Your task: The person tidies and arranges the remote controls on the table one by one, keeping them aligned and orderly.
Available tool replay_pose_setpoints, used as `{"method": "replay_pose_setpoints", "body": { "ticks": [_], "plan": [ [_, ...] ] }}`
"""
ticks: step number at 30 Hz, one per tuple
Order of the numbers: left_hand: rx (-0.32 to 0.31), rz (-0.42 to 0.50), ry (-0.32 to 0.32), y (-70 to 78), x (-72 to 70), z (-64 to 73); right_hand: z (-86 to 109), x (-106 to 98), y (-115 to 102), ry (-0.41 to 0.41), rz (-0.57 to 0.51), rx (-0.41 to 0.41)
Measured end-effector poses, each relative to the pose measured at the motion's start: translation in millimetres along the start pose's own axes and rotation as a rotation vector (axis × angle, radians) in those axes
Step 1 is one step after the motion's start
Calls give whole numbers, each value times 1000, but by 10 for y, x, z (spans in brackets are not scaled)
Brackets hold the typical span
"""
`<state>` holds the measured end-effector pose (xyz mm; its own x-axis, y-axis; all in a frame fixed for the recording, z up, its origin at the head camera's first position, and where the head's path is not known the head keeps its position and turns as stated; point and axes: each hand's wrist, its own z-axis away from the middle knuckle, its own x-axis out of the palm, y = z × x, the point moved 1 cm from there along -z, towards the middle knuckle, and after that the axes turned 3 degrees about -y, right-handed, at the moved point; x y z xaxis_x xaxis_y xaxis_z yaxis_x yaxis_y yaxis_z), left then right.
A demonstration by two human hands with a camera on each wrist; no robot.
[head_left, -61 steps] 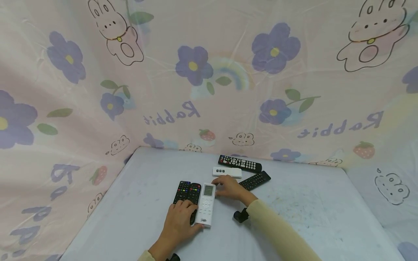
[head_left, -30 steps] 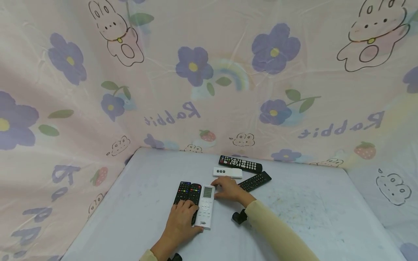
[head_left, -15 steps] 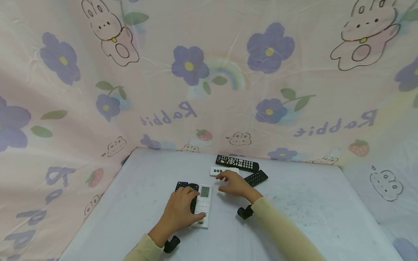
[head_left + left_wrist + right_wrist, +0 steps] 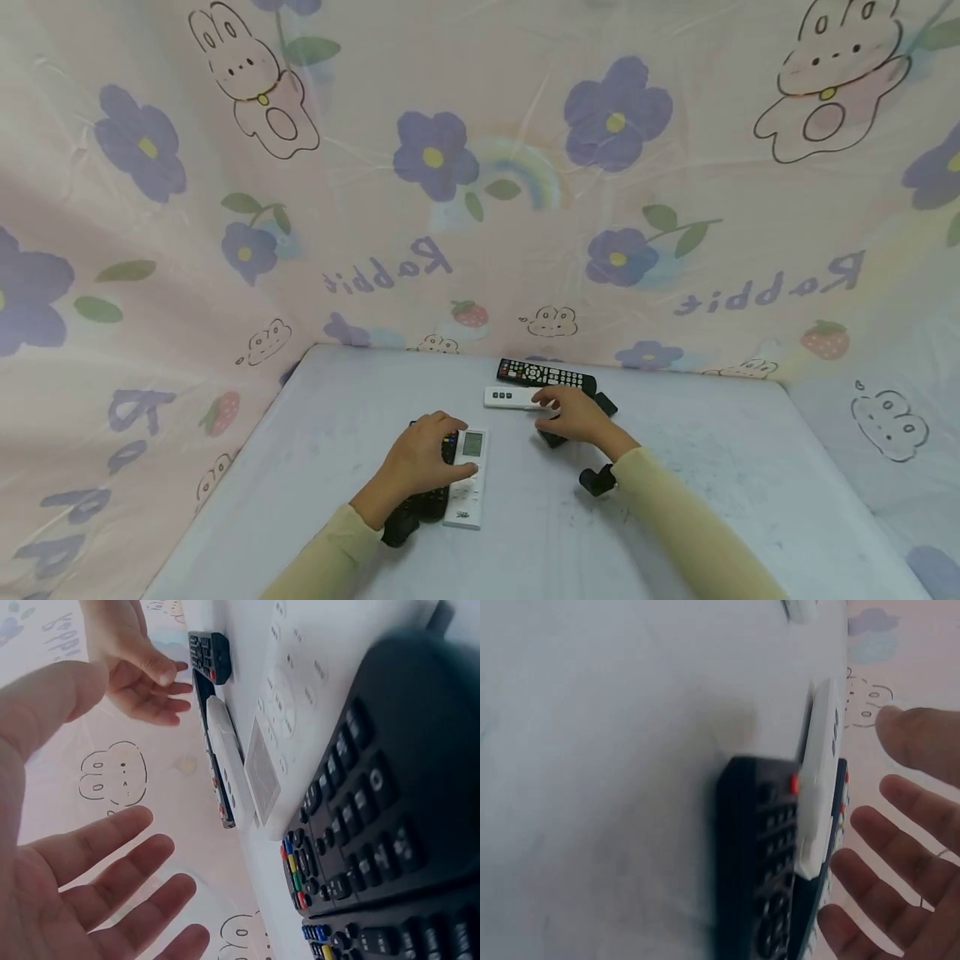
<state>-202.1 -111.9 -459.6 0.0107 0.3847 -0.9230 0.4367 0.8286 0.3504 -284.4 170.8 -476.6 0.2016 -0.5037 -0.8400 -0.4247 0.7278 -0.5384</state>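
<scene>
My left hand [image 4: 420,460] hovers over two black remote controls [image 4: 367,802] lying side by side, its fingers spread apart and holding nothing. Against their right side lies a white air-conditioner remote [image 4: 465,500] with a grey display. Farther right, my right hand [image 4: 583,417] is over a slanted black remote control [image 4: 757,855] with a red button. Its fingers are apart and clear of that remote in the right wrist view; in the head view the hand hides the remote's middle.
Behind my right hand lie a small white remote [image 4: 501,397] and a long black remote with many buttons [image 4: 528,372]. All rest on a white-covered table [image 4: 322,467]. A patterned curtain [image 4: 360,200] rises at its back edge.
My right hand has left the white air-conditioner remote's top end and moved right to the slanted black remote. My left hand has lifted off the remotes, thumb spreading away.
</scene>
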Motion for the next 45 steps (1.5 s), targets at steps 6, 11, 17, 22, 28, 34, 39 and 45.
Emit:
{"method": "replay_pose_setpoints", "body": {
  "ticks": [6,11,17,22,28,34,39,45],
  "plan": [
    [-17,51,-30,-50,-22,-87,60,-61,61,-5,-15,16],
    [-39,58,-27,-95,-34,-127,107,-121,41,2,-33,48],
    [-47,65,-24,-141,-58,-166,129,-160,58,14,-18,75],
    [-54,47,-32,-182,-85,-217,144,-192,75,17,-30,69],
    [-68,92,-78,-231,-117,-295,141,-202,123,12,-28,89],
    [-68,118,-98,-260,-161,-393,167,-263,138,18,-6,87],
    [-75,118,-117,-263,-183,-471,140,-305,159,10,50,100],
    [-68,145,-109,-280,-139,-623,79,-355,154,6,55,120]
  ]
}}
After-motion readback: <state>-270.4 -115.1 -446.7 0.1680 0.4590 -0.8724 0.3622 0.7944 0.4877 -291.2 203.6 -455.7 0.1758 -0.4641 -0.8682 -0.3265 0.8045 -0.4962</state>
